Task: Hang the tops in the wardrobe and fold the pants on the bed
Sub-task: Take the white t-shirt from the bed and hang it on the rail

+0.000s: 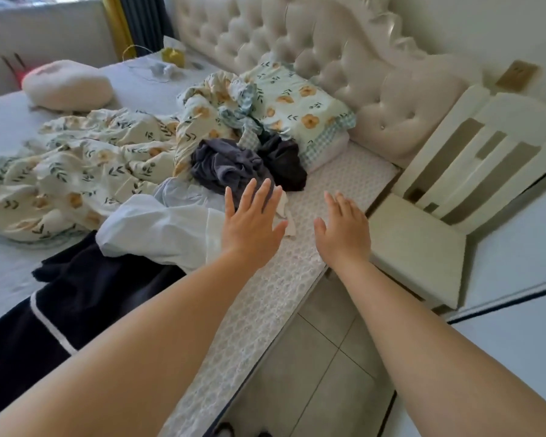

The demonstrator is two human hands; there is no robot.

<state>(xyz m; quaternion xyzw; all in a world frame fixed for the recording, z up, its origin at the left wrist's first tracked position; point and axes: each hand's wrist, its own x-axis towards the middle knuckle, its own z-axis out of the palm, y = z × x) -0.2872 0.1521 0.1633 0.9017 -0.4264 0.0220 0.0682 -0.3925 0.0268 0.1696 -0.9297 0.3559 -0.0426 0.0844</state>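
Nearest the camera, two bare forearms are stretched out over the bed's right edge. Under the left forearm a navy garment with a white stripe is spread close to that edge.

Just beyond it a white top is heaped, with a pale blue piece touching its far side. The left grip is held flat above the end of the white top, fingers straight and spread, nothing pinched. Whether the cloth is touched cannot be told. The right grip is likewise spread and empty, over the bare mattress strip by the right edge.

Farther on, a grey garment and a black garment are bunched together. Both are pressed against the floral quilt and the pillow near the headboard. No wardrobe is in view.

The main risk is judged to lie in the crowding. The white, blue and navy pieces overlap, so if one is lifted a neighbour may be dragged along and pulled over the right edge onto the tiled floor. The grey and black pieces may be caught in the quilt's folds, and the quilt could be hauled up with them. While they are crumpled, tops cannot be told from pants, so a piece may be sorted wrongly until it is shaken out. The chair stands close to the bed's right edge, and a trailing sleeve or leg could be snagged on it as a garment is carried off.
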